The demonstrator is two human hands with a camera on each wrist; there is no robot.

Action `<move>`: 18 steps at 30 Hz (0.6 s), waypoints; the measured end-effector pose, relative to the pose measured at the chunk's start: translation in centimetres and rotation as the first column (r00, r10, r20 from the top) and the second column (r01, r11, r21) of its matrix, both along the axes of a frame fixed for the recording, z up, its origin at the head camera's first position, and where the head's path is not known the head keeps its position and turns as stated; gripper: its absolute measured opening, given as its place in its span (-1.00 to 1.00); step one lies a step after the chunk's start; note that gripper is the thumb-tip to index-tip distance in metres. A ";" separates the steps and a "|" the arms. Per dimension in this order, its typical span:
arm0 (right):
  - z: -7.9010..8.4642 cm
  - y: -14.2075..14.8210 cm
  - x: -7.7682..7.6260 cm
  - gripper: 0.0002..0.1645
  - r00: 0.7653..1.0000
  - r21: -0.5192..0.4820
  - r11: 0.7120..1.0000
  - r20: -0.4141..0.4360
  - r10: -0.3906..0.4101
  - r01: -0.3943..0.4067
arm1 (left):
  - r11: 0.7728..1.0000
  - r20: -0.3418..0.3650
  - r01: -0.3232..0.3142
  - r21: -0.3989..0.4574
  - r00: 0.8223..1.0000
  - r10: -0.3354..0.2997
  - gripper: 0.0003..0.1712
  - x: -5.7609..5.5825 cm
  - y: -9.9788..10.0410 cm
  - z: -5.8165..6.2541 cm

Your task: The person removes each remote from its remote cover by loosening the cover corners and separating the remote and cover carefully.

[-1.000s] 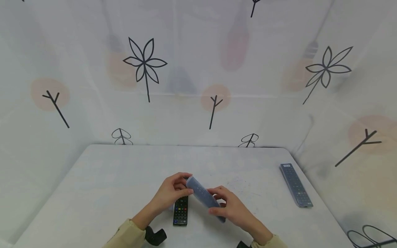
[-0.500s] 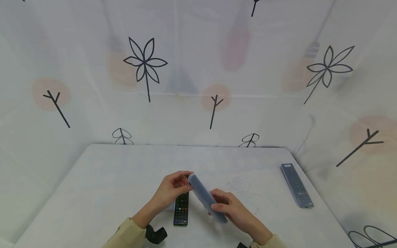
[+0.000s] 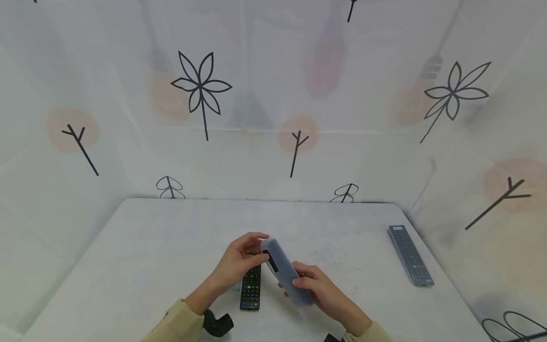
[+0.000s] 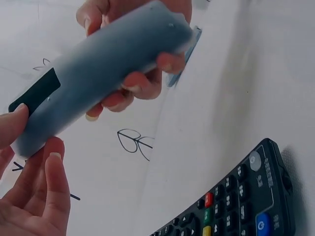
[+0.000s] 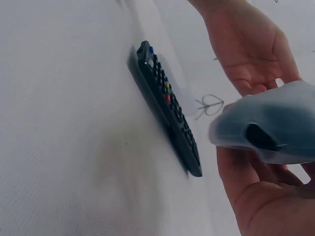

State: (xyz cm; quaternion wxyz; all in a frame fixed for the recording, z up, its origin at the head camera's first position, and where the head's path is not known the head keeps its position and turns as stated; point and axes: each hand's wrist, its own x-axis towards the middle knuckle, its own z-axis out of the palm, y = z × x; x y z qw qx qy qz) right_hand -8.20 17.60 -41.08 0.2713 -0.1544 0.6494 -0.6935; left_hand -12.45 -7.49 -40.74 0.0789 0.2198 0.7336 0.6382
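A remote control in a translucent bluish cover (image 3: 285,275) is held tilted above the table, its plain back with a dark rectangular patch towards the head view. My left hand (image 3: 237,261) pinches its upper end; in the left wrist view the thumb lies at the dark patch (image 4: 37,91) with fingers beneath. The lower end is gripped by my right hand (image 3: 318,287), fingers wrapped round its underside. In the right wrist view that end has a dark oval hole (image 5: 261,136). Below my left hand, a black remote control (image 3: 250,289) lies buttons up on the table, its far end partly hidden.
Another remote control in a bluish cover (image 3: 410,256) lies near the table's right edge. The white table (image 3: 162,247) is bounded by a patterned cloth backdrop (image 3: 248,166). A black curved piece (image 3: 219,325) sits at my left wrist.
The covered remote has been turned about its length, so its back and dark patch have come into view. Its upper end has shifted slightly right and up; both hands stay on it.
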 end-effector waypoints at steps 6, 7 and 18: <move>-0.3 -0.1 -0.1 -0.34 1.000 0.032 0.999 0.011 -0.022 0.022 | 1.000 -0.039 -0.024 0.005 0.999 0.024 -0.49 0.3 0.6 0.3; -0.4 -0.1 -0.2 -0.35 1.000 0.040 0.999 0.008 -0.025 0.025 | 1.000 -0.043 -0.030 0.007 0.999 0.030 -0.49 0.4 0.7 0.3; -0.3 -0.8 -0.4 -0.41 0.959 0.194 0.952 -0.203 -0.199 0.239 | 0.991 -0.095 -0.130 -0.030 0.987 0.126 -0.61 0.8 1.3 0.3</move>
